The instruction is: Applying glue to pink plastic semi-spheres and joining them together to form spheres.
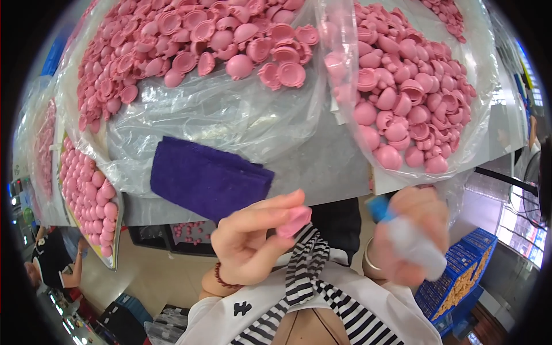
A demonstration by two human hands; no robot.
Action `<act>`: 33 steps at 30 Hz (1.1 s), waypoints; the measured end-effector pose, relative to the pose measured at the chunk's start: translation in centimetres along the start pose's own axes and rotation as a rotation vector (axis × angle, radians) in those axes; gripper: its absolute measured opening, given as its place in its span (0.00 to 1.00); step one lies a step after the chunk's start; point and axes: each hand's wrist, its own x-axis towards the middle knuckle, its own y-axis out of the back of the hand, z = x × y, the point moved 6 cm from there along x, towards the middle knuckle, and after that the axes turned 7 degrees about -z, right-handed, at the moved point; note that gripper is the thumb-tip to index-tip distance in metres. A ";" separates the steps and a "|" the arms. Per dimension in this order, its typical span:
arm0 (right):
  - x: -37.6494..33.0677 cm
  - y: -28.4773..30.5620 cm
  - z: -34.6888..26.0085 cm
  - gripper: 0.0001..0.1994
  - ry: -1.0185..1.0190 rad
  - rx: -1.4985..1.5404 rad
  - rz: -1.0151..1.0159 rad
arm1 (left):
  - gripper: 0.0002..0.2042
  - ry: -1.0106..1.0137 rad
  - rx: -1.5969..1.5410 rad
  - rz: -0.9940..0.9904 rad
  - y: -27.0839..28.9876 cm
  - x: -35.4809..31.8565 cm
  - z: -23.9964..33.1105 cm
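My left hand (248, 241) is closed, pinching a small pink plastic piece (294, 223) between thumb and fingers just past the near table edge. To its right, my right hand (422, 210) grips a translucent whitish squeeze bottle (418, 247) with a blue tip (378, 208); motion smears both. The bottle's blue end points up and left, apart from the pink piece. Beyond my left hand, a folded dark purple cloth (207, 177) lies on the table. Farther off are a large heap of pink half-shells (221, 40) and a second pink heap (411, 92) on the right.
Clear plastic sheeting (213, 115) spreads over the grey table (339, 155) beneath the heaps. A tray of pink round pieces (89, 198) stands at the left edge. Blue crates (460, 270) stand at the lower right. Another person (60, 256) is at the far left.
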 end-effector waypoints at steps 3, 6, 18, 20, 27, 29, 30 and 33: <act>-1.4 6.0 0.2 0.24 -0.367 -0.730 0.480 | 0.17 0.049 -0.499 -0.020 0.1 -0.6 -1.0; -2.1 15.6 2.7 0.23 -0.592 -0.582 0.658 | 0.17 0.200 -0.913 -0.081 -0.3 -0.6 -2.2; -4.4 20.2 2.5 0.20 -0.535 -1.060 0.504 | 0.20 0.306 -0.748 -0.022 -1.1 0.2 -2.6; -1.9 14.1 1.2 0.19 -0.614 -1.149 0.059 | 0.19 0.250 -0.614 -0.044 -0.8 0.3 -2.3; -0.6 8.9 2.7 0.19 -0.645 -1.183 -0.320 | 0.19 0.272 -0.520 -0.053 -1.4 0.8 -1.9; -0.1 8.7 2.0 0.20 -0.629 -1.075 -0.196 | 0.19 0.274 -0.482 -0.043 -1.5 0.9 -2.0; 0.0 8.8 1.6 0.20 -0.613 -0.969 -0.073 | 0.19 0.279 -0.446 -0.035 -1.4 0.9 -2.0; 1.0 4.7 1.0 0.24 -0.542 -0.756 -0.122 | 0.20 0.263 -0.427 -0.015 -1.2 0.9 -2.2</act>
